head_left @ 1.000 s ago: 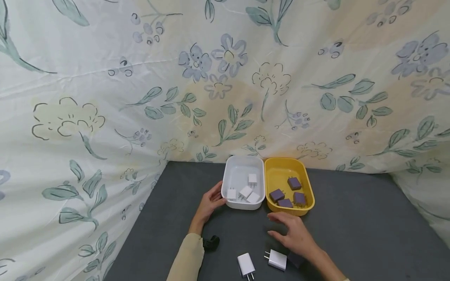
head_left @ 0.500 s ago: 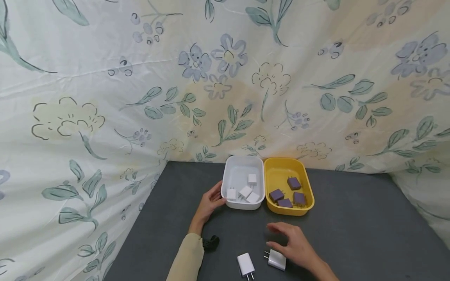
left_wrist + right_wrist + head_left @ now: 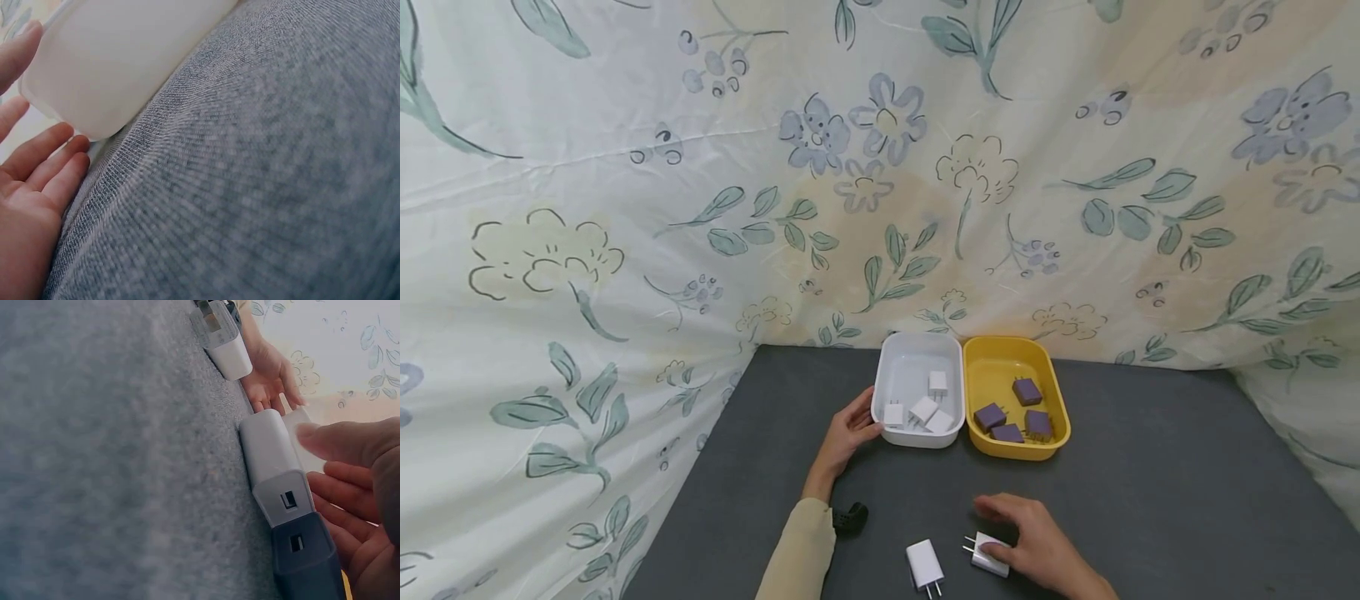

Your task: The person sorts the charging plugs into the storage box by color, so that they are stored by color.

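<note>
My left hand [image 3: 844, 437] rests its relaxed fingers at the left side of a white plastic bin [image 3: 906, 367]; the left wrist view shows fingertips [image 3: 78, 145] right at the bin's lower edge. Over a white USB charger plug [image 3: 989, 567] hovers my right hand [image 3: 1037, 537], fingers spread and thumb overlapping the charger. In the right wrist view, a dark charger plug [image 3: 306, 556] lies against the white one, on the side nearer that camera; my right hand hides it in the head view. Another white charger plug [image 3: 925, 562] lies to the left, prongs toward me.
Several white charger plugs [image 3: 937, 382] lie in the white bin. Right beside it stands a yellow bin [image 3: 1000, 362] with several purple charger plugs [image 3: 1027, 391]. A floral cloth [image 3: 880, 250] hangs behind the dark grey table [image 3: 1150, 483].
My right hand has come down from in front of the yellow bin toward me, to the white charger. The left hand has stayed at the white bin.
</note>
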### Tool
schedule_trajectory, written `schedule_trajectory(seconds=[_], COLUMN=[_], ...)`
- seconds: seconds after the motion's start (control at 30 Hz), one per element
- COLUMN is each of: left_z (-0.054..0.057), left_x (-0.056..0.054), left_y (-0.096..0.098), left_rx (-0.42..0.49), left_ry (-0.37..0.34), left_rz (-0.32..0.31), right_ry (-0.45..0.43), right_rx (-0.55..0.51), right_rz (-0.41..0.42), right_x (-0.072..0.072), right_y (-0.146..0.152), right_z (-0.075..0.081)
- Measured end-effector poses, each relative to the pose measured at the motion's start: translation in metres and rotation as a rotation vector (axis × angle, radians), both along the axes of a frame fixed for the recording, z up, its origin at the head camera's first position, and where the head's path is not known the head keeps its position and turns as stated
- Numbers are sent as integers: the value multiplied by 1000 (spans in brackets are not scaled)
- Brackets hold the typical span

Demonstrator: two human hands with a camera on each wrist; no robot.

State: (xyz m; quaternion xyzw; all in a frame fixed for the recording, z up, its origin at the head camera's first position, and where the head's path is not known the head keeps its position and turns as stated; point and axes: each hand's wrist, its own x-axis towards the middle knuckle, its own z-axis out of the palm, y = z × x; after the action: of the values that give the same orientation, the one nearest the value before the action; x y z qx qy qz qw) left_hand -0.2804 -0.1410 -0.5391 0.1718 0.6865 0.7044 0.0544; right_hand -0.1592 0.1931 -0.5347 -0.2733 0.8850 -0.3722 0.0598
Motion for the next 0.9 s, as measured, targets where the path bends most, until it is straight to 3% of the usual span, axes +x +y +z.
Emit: schedule_trajectory(seconds=[0.13,0.3,0.5,0.8,0.9], left_z=[-2,-4,-21,-26,-27], left_x=[-1,-3,-11,-12,-12], left_y=[0,1,0,0,0], left_rx=[5,17,24,18,22], left_ry=[8,20,40,48,51], left_rz=[6,5,29,45,46], right_ry=[-21,29,84,-3,6], right_rx=[-4,-16,14,112,116], right_rz=[27,46,93,112,123], right_x=[1,5,8,9,9], right_y=[1,2,1,2,2], right_z=[-3,-6,-4,2,3])
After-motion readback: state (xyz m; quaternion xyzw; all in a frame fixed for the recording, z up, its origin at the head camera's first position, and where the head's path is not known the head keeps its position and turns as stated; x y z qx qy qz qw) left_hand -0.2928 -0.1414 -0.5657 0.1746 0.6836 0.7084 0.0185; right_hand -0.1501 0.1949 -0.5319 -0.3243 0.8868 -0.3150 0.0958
